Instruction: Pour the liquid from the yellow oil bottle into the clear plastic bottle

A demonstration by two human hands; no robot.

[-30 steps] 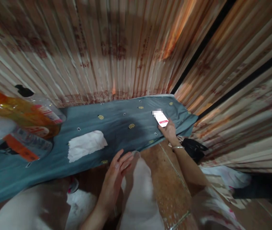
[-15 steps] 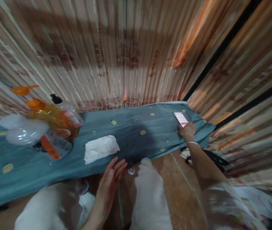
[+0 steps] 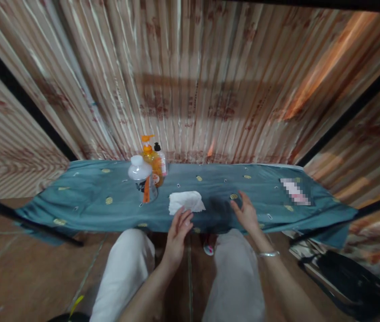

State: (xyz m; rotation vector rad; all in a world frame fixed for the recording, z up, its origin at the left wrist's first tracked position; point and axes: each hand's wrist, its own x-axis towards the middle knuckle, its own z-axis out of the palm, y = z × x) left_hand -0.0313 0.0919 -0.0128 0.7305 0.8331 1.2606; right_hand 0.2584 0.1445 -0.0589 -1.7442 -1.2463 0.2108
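Looking at it now, right hand (image 3: 246, 215) let go of the phone (image 3: 295, 191), which lies at 3 o'clock; both hands spread, left hand (image 3: 178, 227) touching the tissue (image 3: 186, 201).

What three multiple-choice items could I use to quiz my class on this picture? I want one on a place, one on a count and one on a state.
1. Where does the white tissue lie?
A. on the floor
B. on the teal cloth, right of the bottles
C. on top of the clear bottle

2. How many bottles stand on the cloth?
A. one
B. three
C. five

3. What is the state of the right hand?
A. open, holding nothing
B. shut on a bottle
C. out of view

Answers:
1 B, the tissue rests on the cloth just beyond the left hand.
2 B, the clear bottle, the orange pump bottle and the black-capped bottle stand together.
3 A, its fingers are spread over the cloth with nothing in them.
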